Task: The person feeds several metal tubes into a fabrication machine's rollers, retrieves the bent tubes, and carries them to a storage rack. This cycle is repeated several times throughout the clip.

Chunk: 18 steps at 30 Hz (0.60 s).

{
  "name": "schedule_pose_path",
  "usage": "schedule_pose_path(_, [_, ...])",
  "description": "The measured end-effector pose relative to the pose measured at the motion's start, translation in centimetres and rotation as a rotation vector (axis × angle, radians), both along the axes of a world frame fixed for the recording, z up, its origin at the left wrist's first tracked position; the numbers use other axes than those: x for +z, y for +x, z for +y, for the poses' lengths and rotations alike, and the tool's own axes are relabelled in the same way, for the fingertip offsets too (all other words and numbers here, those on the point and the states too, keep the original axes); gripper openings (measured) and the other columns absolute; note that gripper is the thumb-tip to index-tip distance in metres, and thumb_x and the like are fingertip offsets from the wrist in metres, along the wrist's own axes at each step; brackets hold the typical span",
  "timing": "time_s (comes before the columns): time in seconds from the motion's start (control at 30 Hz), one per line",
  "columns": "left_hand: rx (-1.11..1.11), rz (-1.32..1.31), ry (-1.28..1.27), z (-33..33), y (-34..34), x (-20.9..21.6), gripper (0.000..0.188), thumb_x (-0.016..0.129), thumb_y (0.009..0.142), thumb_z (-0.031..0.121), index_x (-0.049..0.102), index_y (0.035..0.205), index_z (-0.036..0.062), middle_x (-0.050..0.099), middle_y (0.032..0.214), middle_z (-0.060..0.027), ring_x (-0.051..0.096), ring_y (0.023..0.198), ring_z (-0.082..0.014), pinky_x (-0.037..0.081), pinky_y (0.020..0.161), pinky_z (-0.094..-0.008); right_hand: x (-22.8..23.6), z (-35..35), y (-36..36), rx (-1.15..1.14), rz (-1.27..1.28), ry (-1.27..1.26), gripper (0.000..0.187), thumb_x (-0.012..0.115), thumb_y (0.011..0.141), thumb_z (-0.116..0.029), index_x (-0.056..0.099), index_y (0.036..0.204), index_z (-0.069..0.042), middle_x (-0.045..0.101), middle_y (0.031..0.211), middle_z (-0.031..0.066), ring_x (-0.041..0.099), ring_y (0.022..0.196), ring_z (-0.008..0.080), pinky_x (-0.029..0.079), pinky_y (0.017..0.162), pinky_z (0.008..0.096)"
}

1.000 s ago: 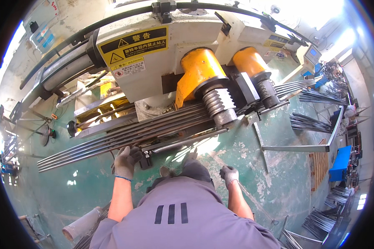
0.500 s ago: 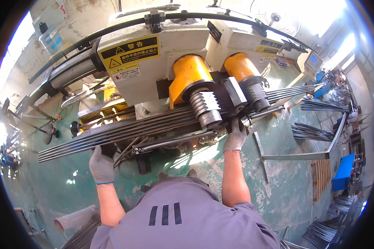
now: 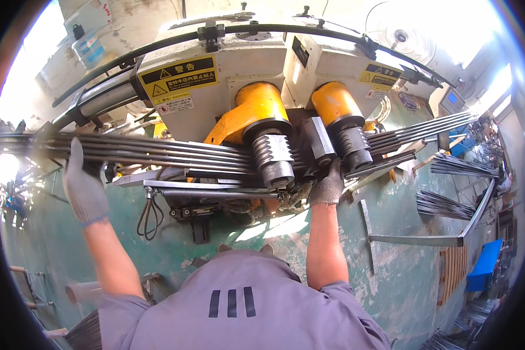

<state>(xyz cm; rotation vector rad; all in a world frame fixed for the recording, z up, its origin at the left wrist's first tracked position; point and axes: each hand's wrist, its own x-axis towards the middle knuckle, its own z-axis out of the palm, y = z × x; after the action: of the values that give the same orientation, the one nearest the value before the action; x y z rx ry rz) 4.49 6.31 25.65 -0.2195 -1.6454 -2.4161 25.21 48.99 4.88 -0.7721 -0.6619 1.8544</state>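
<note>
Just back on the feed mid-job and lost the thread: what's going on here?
A person in a purple-grey shirt is working by hand at a pale machine with two orange housings. Their gloved left grip is up at a bundle of long metal rods; how firmly it holds cannot be told. Their gloved right grip reaches up near the steel block between two ribbed steel ends, fingertips partly hidden. The rods extend out on both sides of the ribbed ends.

Long grey metal rods [image 3: 178, 154], side by side, bent in shallow V, passing behind ridged cylinders [image 3: 272, 150].
</note>
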Motion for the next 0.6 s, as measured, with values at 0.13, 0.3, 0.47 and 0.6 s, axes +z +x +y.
schedule_pose_path(0.13, [0.047,0.158,-0.132,4.6,0.1,5.9,0.038,0.065,0.105,0.021,0.062,0.131,-0.0061,0.074,0.115,-0.0163,0.074,0.107,-0.0255,0.058,0.098,-0.0364,-1.1,1.3,0.1,0.072,0.037,-0.057,0.037,0.058,0.11,-0.03,0.062,0.134,-0.003,0.069,0.117,0.0071,0.067,0.103,0.0207,0.055,0.09,0.0378])
schedule_pose_path(0.3, [0.005,0.272,-0.336,11.0,2.2,10.5,0.044,0.064,0.103,0.018,0.057,0.139,-0.0082,0.076,0.114,-0.0204,0.077,0.104,-0.0249,0.065,0.09,-0.033,-1.3,3.8,0.1,0.149,0.013,0.065,0.039,0.066,0.103,-0.015,0.06,0.138,-0.001,0.067,0.123,0.0094,0.069,0.104,0.0214,0.06,0.086,0.036])
schedule_pose_path(0.47, [-0.06,0.65,-0.676,15.3,0.8,12.3,0.041,0.063,0.103,0.023,0.062,0.132,-0.005,0.073,0.115,-0.0183,0.076,0.1,-0.0239,0.065,0.081,-0.0312,-1.1,5.8,-1.1,0.17,0.09,0.096,0.047,0.075,0.095,-0.008,0.06,0.139,-0.001,0.065,0.13,0.0092,0.068,0.111,0.0232,0.059,0.09,0.0365])
schedule_pose_path(0.6, [-0.444,0.938,-0.336,18.7,6.1,12.9,0.031,0.059,0.101,0.013,0.061,0.124,-0.0064,0.066,0.1,-0.0158,0.067,0.088,-0.0226,0.057,0.083,-0.0349,-2.6,7.2,-1.6,0.174,0.107,0.106,0.048,0.077,0.095,-0.01,0.059,0.139,-0.002,0.065,0.129,0.0091,0.067,0.111,0.0233,0.058,0.092,0.0379])
